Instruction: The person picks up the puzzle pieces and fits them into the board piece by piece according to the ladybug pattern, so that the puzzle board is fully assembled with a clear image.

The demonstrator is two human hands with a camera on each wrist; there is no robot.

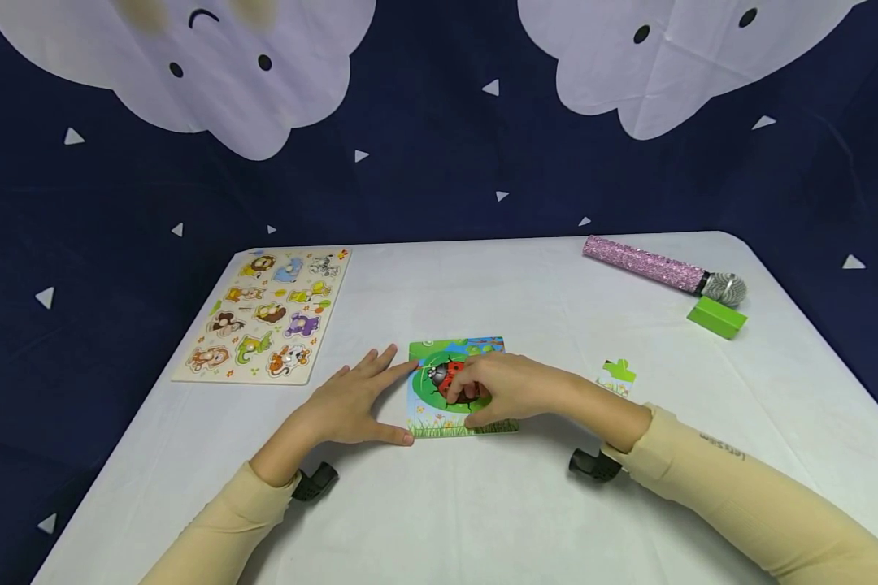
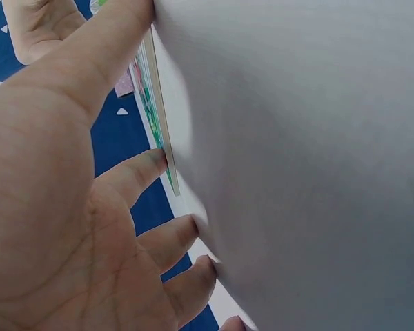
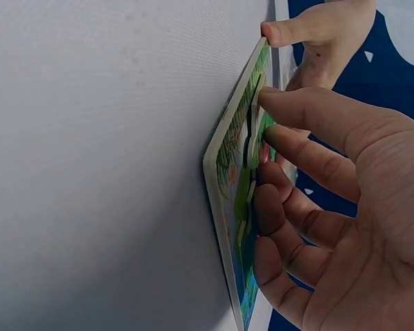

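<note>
A small ladybug jigsaw puzzle (image 1: 424, 406) lies flat on the white table, with a red ladybug on a green oval and grass along its near edge. My left hand (image 1: 351, 402) spreads its fingers at the puzzle's left side; the thumb and index fingertip touch its edge. Over the puzzle's right half, my right hand (image 1: 515, 386) bends its fingers. In the right wrist view, its thumb and index finger pinch a puzzle piece (image 3: 252, 148) that sits slightly raised from the board. The fingers partly hide the ladybug. One loose puzzle piece (image 1: 620, 371) lies beyond the right forearm.
A wooden animal peg puzzle (image 1: 245, 374) rests at the table's far left. Toward the back right lie a pink glittery microphone (image 1: 644, 264) and a green block (image 1: 717, 317). Behind the white table (image 1: 454, 520) hangs a dark blue cloth with clouds.
</note>
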